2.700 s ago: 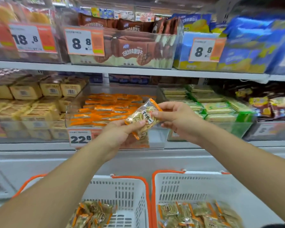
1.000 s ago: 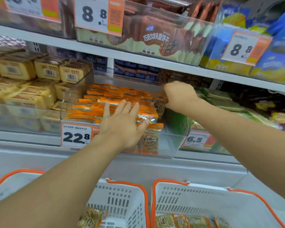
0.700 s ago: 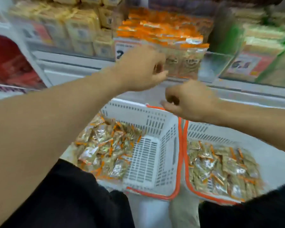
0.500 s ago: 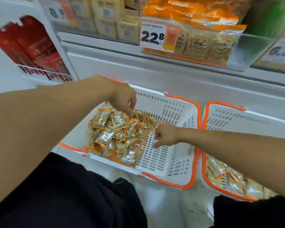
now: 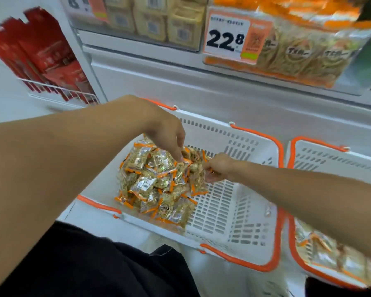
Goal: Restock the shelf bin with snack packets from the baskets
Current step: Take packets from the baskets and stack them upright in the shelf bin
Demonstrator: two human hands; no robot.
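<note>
A pile of clear, orange-edged snack packets (image 5: 154, 185) lies in the left white basket (image 5: 223, 213) with an orange rim. My left hand (image 5: 165, 129) reaches down into it, fingertips touching the top of the pile. My right hand (image 5: 219, 168) is curled at the pile's right edge and pinches a snack packet there. More packets (image 5: 330, 258) fill the right basket (image 5: 330, 159), partly hidden by my right forearm. The clear shelf bin (image 5: 308, 52) of the same packets sits above at the top right, behind a 22.8 price tag (image 5: 227, 37).
Yellow boxed snacks (image 5: 150, 22) fill the bin left of the target bin. Red packs (image 5: 51, 58) stand in a wire rack at the far left. A white shelf base panel (image 5: 201, 86) runs behind the baskets. My dark-clothed legs (image 5: 94, 264) are at the bottom.
Both hands left the shelf bin and came down into the left basket. My left fingers now touch the pile and my right hand has closed on a packet at its edge.
</note>
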